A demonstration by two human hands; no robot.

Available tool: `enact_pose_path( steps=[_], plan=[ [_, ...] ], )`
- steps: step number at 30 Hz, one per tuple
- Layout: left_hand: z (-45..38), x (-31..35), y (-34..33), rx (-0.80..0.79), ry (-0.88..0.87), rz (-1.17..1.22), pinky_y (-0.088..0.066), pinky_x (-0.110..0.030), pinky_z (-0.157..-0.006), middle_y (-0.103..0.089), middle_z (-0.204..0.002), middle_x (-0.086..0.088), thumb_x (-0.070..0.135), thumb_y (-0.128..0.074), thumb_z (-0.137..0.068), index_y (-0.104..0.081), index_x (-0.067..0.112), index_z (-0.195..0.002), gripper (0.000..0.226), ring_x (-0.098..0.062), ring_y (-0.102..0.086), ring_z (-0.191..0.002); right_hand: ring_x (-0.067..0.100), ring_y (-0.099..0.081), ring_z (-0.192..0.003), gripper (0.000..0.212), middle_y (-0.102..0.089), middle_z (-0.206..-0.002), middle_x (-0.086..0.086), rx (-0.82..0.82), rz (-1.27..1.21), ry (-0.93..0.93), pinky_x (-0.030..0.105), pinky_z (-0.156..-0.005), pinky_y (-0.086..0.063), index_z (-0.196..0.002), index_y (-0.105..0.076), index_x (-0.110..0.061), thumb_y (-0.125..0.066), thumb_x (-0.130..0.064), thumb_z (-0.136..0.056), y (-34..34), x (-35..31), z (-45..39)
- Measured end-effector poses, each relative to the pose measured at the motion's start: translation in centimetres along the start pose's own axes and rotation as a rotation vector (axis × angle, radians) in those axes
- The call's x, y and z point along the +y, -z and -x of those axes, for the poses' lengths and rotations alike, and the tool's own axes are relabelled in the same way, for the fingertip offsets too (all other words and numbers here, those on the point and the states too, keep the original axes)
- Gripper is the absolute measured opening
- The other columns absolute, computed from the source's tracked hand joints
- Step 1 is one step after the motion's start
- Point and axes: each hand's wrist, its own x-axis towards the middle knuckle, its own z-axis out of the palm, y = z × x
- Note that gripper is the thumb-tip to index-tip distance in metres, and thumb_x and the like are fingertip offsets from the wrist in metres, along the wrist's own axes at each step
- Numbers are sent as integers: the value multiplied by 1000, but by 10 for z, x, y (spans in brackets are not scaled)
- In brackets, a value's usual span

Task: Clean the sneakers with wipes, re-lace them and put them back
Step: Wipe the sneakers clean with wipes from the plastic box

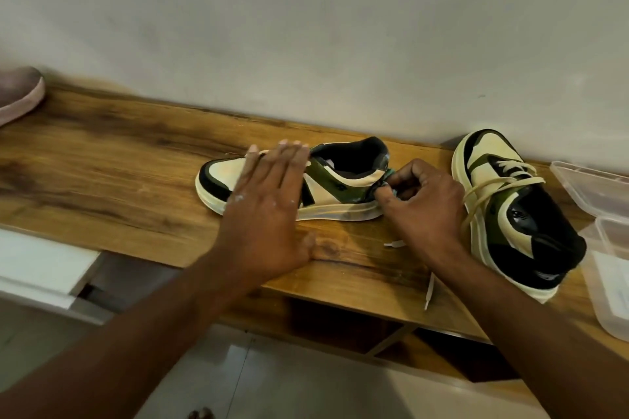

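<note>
A cream, black and green sneaker (343, 180) without laces lies on the wooden shelf top (119, 160), toe to the left. My left hand (269, 204) lies flat with straight fingers over its midfoot and holds it down. My right hand (425, 201) pinches a small greenish wipe (391, 177) against the heel of that sneaker. A second matching sneaker (510, 207), with cream laces in it, stands to the right, toe toward the wall. A loose cream lace (429, 289) hangs over the shelf's front edge.
Clear plastic containers (606, 214) sit at the far right of the shelf. The toe of a pinkish shoe (20, 95) shows at the far left by the wall. A white surface (41, 265) lies below the shelf on the left, tiled floor beneath.
</note>
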Motion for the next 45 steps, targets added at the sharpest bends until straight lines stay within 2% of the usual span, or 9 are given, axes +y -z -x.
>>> enact_pose_path(
  steps=[8,13,17,21,26,31,37,41,45],
  plan=[
    [-5,32,-28,39,42,10,-15,-49,-131,-7,-175,-16,45,-77,-83,-5,5,-166,117,-29,-2,-163,2,-67,-72,17,-70,-80,-15,-55,-24,-35,10,-58,-50,-85,-73,-22,-86,-17,-77,6,8,0],
    [-17,24,-34,28,82,-49,-12,-53,-131,-1,-174,-19,64,-68,-85,0,3,-166,122,-33,3,-162,3,-72,-77,37,-75,-89,-10,-72,-160,-107,22,-68,-62,-110,-73,-20,-88,-9,-78,7,9,-2],
    [-28,17,-39,24,51,-60,-15,-55,-130,-19,-170,-20,69,-69,-85,-5,2,-166,122,-36,-16,-159,3,-74,-76,25,-78,-89,-11,-41,-184,-84,28,-70,-65,-105,-82,-17,-86,-10,-81,2,5,3],
    [-32,15,-42,33,57,-26,-20,-51,-128,-34,-162,-18,63,-78,-79,-14,4,-165,122,-36,-31,-150,0,-73,-76,21,-77,-87,-11,34,-233,-41,16,-66,-59,-100,-82,-15,-87,-8,-81,-7,-3,18],
    [-32,9,-42,23,39,60,-20,-49,-128,-37,-160,-16,52,-81,-77,-21,6,-163,114,-35,-32,-150,3,-68,-80,18,-74,-92,-5,58,-92,177,18,-71,-59,-94,-81,-13,-89,-8,-79,-11,-6,31],
    [-31,4,-42,15,23,118,-23,-52,-128,-38,-160,-14,45,-86,-76,-23,9,-162,113,-32,-33,-150,9,-64,-80,14,-70,-92,-1,-109,51,390,25,-69,-57,-93,-82,-10,-85,-4,-82,-14,-1,37],
    [-31,1,-41,4,12,136,-28,-54,-126,-37,-160,-12,58,-82,-79,-23,11,-162,112,-31,-33,-150,10,-68,-74,15,-74,-87,-1,108,-9,147,36,-68,-62,-93,-82,-12,-83,-4,-81,6,16,4],
    [-31,3,-44,5,9,125,-27,-55,-125,-38,-159,-16,50,-81,-80,-24,7,-162,109,-34,-33,-149,9,-66,-76,15,-73,-89,0,10,8,301,24,-72,-57,-90,-81,-11,-85,-2,-78,-16,-4,29],
    [-30,0,-44,-10,1,115,-25,-52,-127,-36,-161,-15,39,-87,-78,-21,7,-163,112,-32,-31,-151,9,-65,-78,14,-71,-91,0,-47,10,348,28,-69,-58,-91,-80,-10,-84,-3,-79,-23,-9,28]
  ],
)
